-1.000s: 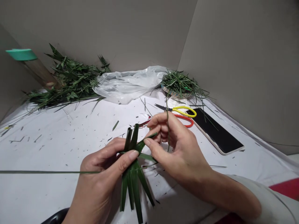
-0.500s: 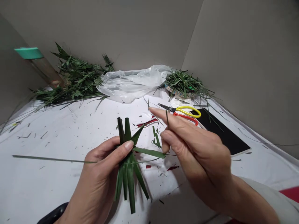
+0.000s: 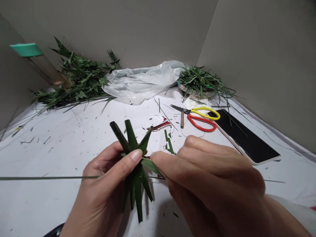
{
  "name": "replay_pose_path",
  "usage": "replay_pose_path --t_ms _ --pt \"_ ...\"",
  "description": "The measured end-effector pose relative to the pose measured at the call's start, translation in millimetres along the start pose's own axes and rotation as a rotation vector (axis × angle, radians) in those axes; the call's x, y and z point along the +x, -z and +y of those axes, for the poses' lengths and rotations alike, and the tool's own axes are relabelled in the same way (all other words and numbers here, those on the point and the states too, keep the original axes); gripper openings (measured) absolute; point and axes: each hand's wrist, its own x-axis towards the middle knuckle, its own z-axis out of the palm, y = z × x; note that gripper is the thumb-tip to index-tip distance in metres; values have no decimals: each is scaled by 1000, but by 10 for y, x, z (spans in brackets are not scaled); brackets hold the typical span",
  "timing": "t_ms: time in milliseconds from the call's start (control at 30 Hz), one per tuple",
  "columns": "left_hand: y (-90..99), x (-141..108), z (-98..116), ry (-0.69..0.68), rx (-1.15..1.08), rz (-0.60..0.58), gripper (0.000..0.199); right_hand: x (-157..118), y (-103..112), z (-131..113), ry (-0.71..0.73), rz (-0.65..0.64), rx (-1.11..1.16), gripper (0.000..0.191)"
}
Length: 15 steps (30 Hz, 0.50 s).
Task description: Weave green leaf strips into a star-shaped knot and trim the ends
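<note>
In the middle of the head view is a bundle of green leaf strips [image 3: 138,194], its ends fanned out upward and downward. My left hand [image 3: 106,184] is closed round its centre, thumb pressed on top. One long thin strand [image 3: 46,178] runs out leftward from behind that hand. My right hand [image 3: 209,184] is closed in a pinch just right of the centre, on a short leaf strip [image 3: 150,165] that sticks out sideways from the bundle. Its fingertips are partly hidden by the hand itself.
Scissors [image 3: 202,113] with a yellow and a red handle lie beyond my right hand, near a black-screened phone [image 3: 247,136]. Farther back are a leaf pile [image 3: 84,75], a plastic bag [image 3: 145,82], a heap of cuttings [image 3: 197,79] and a green-lidded container [image 3: 27,50]. Scraps litter the white table [image 3: 61,158].
My right hand has moved in toward the bundle, and its extended index finger has folded into a pinch. The bundle's upper strips lean more to the left. The view has shifted slightly.
</note>
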Motion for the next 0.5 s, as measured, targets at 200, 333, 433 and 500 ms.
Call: replay_pose_path --t_ms 200,333,433,500 --pt "35 1 -37 30 -1 20 28 59 -38 33 21 42 -38 16" --pt "38 -12 -28 43 20 44 29 68 -48 39 22 35 -34 15" --pt "27 -18 -19 51 23 53 30 21 -52 51 -53 12 3 12" --pt "19 -16 -22 49 29 44 28 -5 -57 63 -87 7 12 18"
